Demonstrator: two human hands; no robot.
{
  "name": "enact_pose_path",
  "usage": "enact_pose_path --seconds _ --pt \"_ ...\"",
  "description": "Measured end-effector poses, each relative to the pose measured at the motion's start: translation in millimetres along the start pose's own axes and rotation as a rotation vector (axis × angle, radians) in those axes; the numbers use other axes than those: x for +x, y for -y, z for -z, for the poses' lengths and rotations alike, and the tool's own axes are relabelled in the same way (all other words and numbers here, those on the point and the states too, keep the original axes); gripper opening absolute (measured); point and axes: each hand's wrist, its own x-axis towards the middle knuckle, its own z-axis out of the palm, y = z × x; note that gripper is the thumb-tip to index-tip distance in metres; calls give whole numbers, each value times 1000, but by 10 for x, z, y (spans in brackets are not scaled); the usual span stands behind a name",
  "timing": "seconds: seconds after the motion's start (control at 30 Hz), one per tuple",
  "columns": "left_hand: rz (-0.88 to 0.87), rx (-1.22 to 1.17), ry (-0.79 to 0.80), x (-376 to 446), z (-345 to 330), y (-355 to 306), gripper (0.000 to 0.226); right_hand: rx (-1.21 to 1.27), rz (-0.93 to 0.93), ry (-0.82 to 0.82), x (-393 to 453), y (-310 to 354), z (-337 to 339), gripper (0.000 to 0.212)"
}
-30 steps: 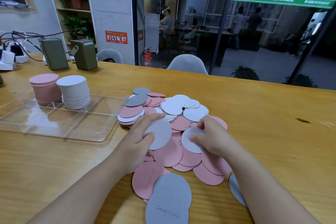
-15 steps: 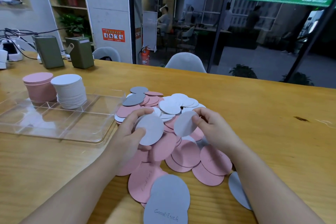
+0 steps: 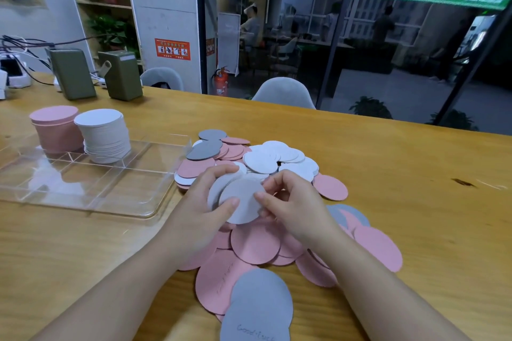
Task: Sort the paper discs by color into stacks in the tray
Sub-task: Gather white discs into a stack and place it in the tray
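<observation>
A loose heap of pink, white and grey paper discs (image 3: 257, 246) lies on the wooden table in front of me. Above it my left hand (image 3: 199, 210) grips two overlapping light grey discs (image 3: 241, 202), thumb on the front one. My right hand (image 3: 293, 205) pinches the right edge of the same front disc. A clear plastic tray (image 3: 91, 188) with dividers sits to the left. In its far compartments stand a pink stack (image 3: 56, 129) and a white stack (image 3: 105, 135).
Two olive green boxes (image 3: 97, 75) and white chargers with cables (image 3: 13, 75) stand at the table's far left. Grey chairs (image 3: 282, 93) are behind the far edge, before a glass wall. A dark mark (image 3: 464, 182) is on the table at right.
My right hand lifted a grey disc from the heap and brought it left onto the disc in my left hand. Both hands now hold the pair together above the heap.
</observation>
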Motion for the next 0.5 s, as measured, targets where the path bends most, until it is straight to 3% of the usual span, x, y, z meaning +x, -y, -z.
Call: enact_pose_path --seconds 0.17,0.27,0.4,0.5 --pt "-37 66 0 20 68 -6 47 -143 50 -115 182 -9 20 15" --pt "-44 105 -35 27 130 -54 52 -312 73 -147 431 -56 62 3" --pt "-5 97 -46 49 233 -91 40 -573 23 -37 790 -194 49 45" --pt "33 88 -52 70 270 -68 40 -585 -61 41 986 -228 42 68"
